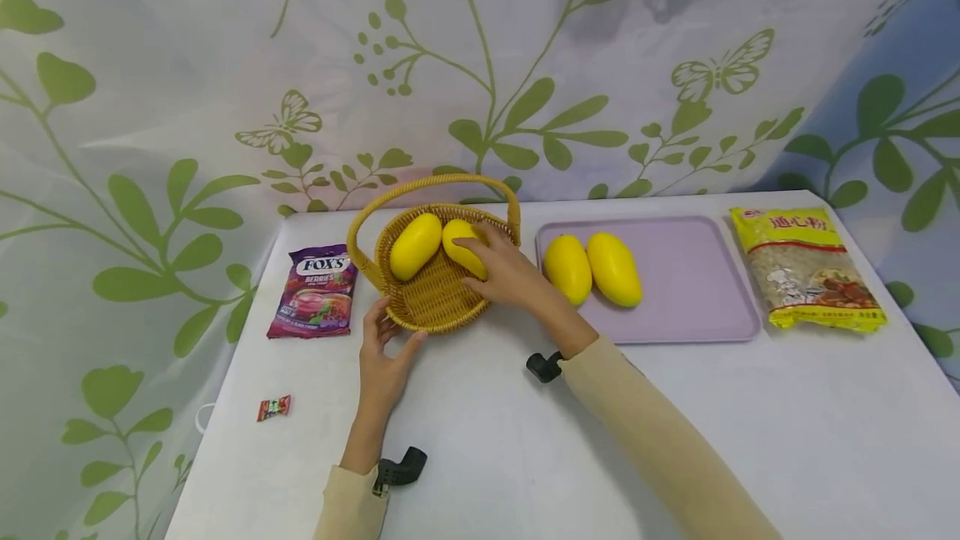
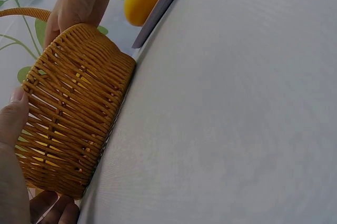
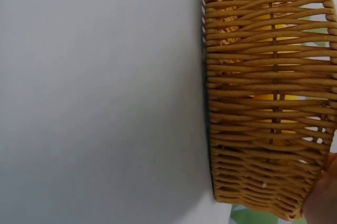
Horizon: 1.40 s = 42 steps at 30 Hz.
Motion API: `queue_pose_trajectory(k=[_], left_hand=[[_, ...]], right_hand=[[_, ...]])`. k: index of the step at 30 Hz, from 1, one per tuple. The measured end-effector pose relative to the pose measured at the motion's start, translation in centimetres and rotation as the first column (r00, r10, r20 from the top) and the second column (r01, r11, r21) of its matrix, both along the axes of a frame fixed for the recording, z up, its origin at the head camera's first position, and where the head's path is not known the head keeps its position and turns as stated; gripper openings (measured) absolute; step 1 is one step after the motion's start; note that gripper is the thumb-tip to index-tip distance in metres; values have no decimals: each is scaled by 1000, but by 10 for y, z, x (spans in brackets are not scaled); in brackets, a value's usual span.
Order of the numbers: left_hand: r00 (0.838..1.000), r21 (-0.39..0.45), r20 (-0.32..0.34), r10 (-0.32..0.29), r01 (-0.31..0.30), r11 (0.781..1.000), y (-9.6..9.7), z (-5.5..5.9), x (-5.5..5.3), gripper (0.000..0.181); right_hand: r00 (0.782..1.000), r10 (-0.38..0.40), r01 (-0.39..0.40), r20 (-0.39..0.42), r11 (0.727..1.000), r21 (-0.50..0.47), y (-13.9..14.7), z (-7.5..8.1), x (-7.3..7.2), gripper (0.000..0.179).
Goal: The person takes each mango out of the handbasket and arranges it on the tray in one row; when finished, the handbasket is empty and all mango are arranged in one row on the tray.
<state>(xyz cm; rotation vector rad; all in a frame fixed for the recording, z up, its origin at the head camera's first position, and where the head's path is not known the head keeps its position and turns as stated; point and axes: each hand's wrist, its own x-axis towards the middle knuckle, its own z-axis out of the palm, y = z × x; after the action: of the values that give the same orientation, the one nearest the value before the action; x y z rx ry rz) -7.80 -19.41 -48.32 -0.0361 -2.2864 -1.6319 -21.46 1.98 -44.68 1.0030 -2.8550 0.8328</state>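
Observation:
A wicker basket with a tall arched handle stands at the back of the table. One yellow mango lies in its left half. My right hand reaches over the right rim and grips a second mango inside the basket. My left hand holds the basket's front left side, thumb and fingers spread around the wall. In the left wrist view the thumb touches the upper rim and the fingertips are beside the base. The right wrist view shows mostly the woven wall.
On a lilac tray to the right lie two more mangoes. A yellow pasta bag is at the far right. Left of the basket are a purple Fox's candy bag and a small wrapped candy. A leaf-patterned curtain hangs behind the table.

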Motion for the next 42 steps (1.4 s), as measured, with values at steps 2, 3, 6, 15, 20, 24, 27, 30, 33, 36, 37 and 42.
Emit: queue_pose_trajectory(k=[2, 3, 6, 15, 20, 24, 27, 30, 33, 36, 37, 42], left_hand=[[1000, -3, 3, 2, -2, 1000, 0, 0, 1, 71], [1000, -2, 3, 2, -2, 1000, 0, -1, 1, 71], [1000, -5, -2, 2, -2, 1000, -1, -3, 0, 71], [1000, 4, -19, 12, -12, 1000, -11, -34, -11, 73], [1000, -3, -19, 15, -15, 1000, -11, -36, -11, 73], [1000, -2, -28, 7, -7, 1000, -8, -28, -8, 73], [1000, 0, -28, -7, 7, 1000, -5, -15, -4, 72], [1000, -10, -19, -10, 10, 1000, -2, -4, 0, 71], [1000, -14, -9, -6, 6, 1000, -1, -1, 2, 71], [1000, -7, -9, -6, 6, 1000, 0, -2, 2, 71], [1000, -4, -12, -6, 6, 1000, 0, -2, 2, 71], [1000, 2, -23, -7, 7, 1000, 1, -4, 1, 71]], right_hand=[[1000, -16, 16, 9, 999, 39, -3, 0, -2, 62], [1000, -26, 25, 17, 998, 55, -5, 0, -2, 63], [998, -49, 45, 39, 996, 79, -8, -1, -4, 63], [998, -60, 57, 35, 993, 101, -11, -1, -8, 64], [997, -67, 62, 36, 992, 112, -11, -3, -8, 61], [998, -65, 62, 18, 991, 117, -11, -3, -7, 59], [998, -62, 58, 25, 990, 130, -12, -2, -7, 60], [997, -61, 53, 53, 988, 144, -13, 0, -6, 63], [995, -66, 54, 76, 986, 155, -14, 1, -5, 64], [994, -73, 60, 82, 986, 156, -14, 2, -5, 64], [994, -73, 59, 83, 987, 152, -14, 2, -5, 64], [994, -68, 56, 82, 988, 142, -12, 2, -5, 63]])
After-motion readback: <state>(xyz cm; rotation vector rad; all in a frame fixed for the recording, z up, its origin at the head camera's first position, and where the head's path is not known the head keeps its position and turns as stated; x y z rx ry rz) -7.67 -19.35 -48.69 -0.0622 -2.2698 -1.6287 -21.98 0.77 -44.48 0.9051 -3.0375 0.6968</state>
